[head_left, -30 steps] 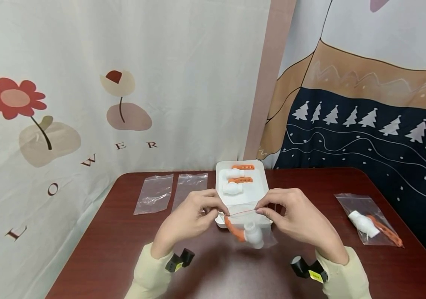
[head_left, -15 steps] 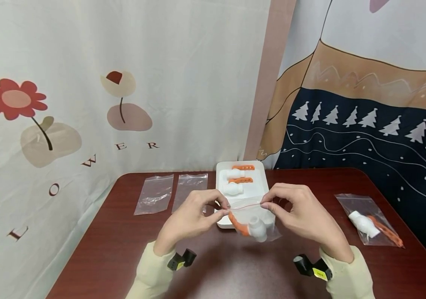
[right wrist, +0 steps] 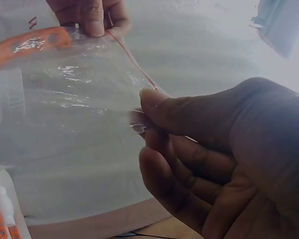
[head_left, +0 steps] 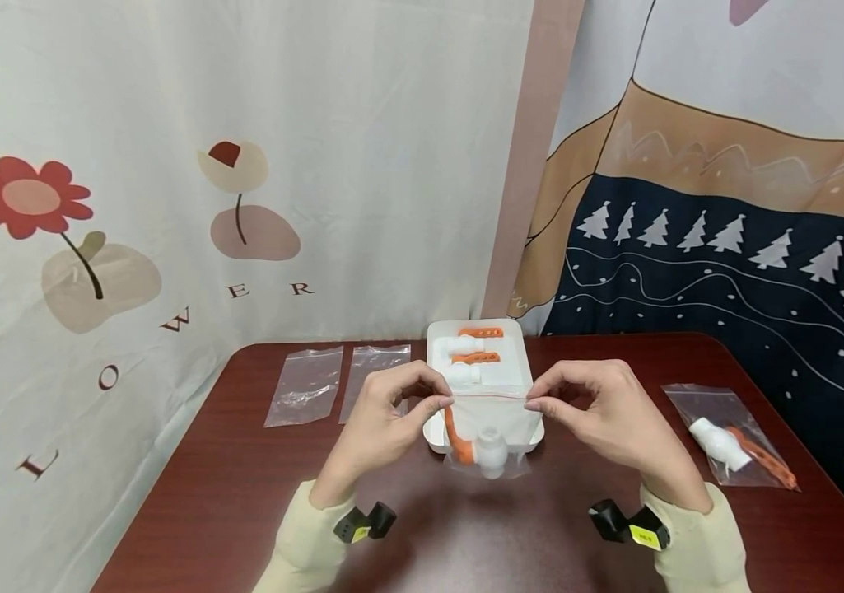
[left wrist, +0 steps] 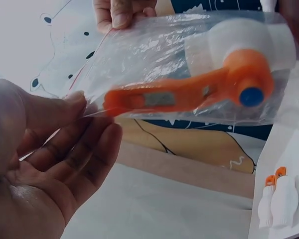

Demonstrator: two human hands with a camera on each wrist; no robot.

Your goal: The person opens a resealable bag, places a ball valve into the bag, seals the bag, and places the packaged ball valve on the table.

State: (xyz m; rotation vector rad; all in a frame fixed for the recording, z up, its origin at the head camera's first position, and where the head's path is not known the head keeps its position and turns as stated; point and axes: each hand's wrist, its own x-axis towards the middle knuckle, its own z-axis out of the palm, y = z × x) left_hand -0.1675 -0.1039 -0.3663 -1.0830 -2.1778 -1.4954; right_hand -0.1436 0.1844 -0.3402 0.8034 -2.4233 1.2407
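Note:
A clear zip-lock bag (head_left: 506, 416) with a red seal line hangs upright between my two hands. Inside it are a white plastic valve body (head_left: 491, 451) and an orange handle (head_left: 459, 441); a blue cap (left wrist: 251, 96) shows on the handle's round end in the left wrist view. With thumb and fingers, my left hand (head_left: 384, 416) pinches the bag's top left corner. The right hand (head_left: 607, 420) pinches the top right corner the same way. The seal line runs straight and taut from one hand to the other.
Behind the bag stands a white tray (head_left: 503, 375) with white valve bodies (head_left: 466, 344) and orange handles (head_left: 481, 333). Two flat clear bags (head_left: 305, 385) lie on the brown table (head_left: 192, 486) at left. A filled bag (head_left: 725, 436) lies at right.
Both hands have risen a little, bringing the bag up with them. The right hand has shifted right, and the slanted seal line has become level and straight.

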